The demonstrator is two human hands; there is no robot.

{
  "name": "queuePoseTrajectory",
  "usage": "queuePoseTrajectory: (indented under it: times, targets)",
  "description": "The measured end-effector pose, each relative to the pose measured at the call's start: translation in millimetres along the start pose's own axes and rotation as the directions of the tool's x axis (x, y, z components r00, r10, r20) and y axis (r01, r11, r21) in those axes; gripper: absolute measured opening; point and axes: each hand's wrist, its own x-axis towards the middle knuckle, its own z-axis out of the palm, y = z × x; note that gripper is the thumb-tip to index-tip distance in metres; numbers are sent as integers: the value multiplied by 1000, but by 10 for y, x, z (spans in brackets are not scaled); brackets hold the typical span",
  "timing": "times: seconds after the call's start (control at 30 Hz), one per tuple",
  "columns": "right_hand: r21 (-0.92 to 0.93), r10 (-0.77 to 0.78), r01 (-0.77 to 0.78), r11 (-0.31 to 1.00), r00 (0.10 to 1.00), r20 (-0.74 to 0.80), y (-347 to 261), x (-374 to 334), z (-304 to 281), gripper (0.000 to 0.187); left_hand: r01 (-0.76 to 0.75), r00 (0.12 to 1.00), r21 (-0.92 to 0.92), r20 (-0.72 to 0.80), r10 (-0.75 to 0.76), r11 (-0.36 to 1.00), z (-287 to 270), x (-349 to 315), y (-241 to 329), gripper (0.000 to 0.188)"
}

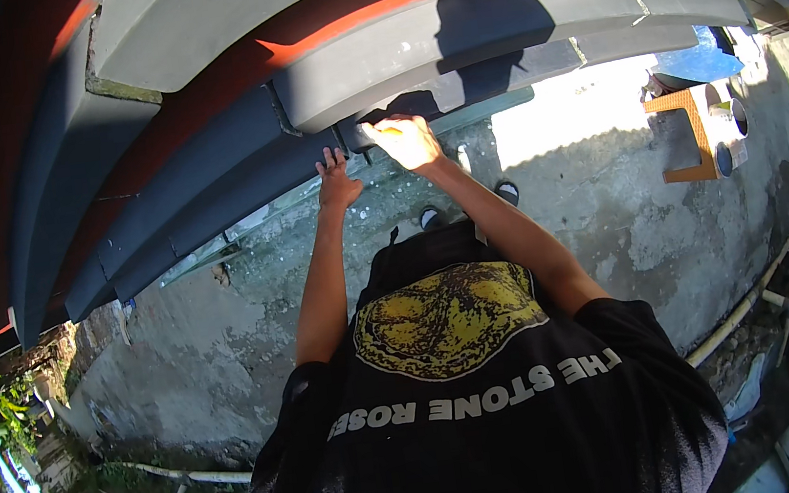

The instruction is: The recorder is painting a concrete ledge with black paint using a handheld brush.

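Both bare arms reach forward from the black T-shirt (501, 470), the hands close together at a shaded grey ledge (295, 155). The left hand (339, 182) is released, its fingers spread and pointing forward, their tips apparently against the ledge, the thumb angled off toward the right hand. The right hand (408, 141), sunlit and slightly farther forward, has its fingers bent and the thumb side turned left, beside the same ledge; glare hides the fingertips, so I cannot tell whether it pinches something small.

The ledge lies directly ahead of both hands and runs off to the left of the left hand. Beyond the right hand rises a bright grey course (363, 73) with a red band (385, 6) above it. One head-shaped shadow (491, 28) falls there, ahead and right of the right hand.

Two feet in dark sandals (430, 217) stand on the weathered concrete (598, 221), nearer the body than the hands. Well to the right of the right hand are one orange-brown angular piece (698, 135) and one blue sheet (702, 59).

The shirt, between the forearms, carries one round yellow print (448, 324) and a line of pale block capitals, inverted from this viewpoint.
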Motion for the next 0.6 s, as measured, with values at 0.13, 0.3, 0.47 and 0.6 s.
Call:
queuePoseTrajectory:
  times: [0.13, 0.3, 0.47, 0.6]
  targets:
    - [9, 111, -111, 994, 980, -164, 447, -66, -536, 17, 26, 999, -90, 34, -23, 996, 0, -2, -63, 89]
    - [-213, 242, -379, 901, 844, -479, 814, 5, -1378, 21, -31, 999, 5, 17, 31, 1000, -32, -41, 34, 90]
    - [-17, 191, -227, 974, 857, -479, 547, -318, -720, 19, -48, 999, 40, -14, 49, 998, -29, -37, 8, 90]
    - [93, 343, -330, 939, 892, -296, 325, -422, -745, 18, -11, 1000, -16, 5, 11, 1000, 9, -33, -11, 90]
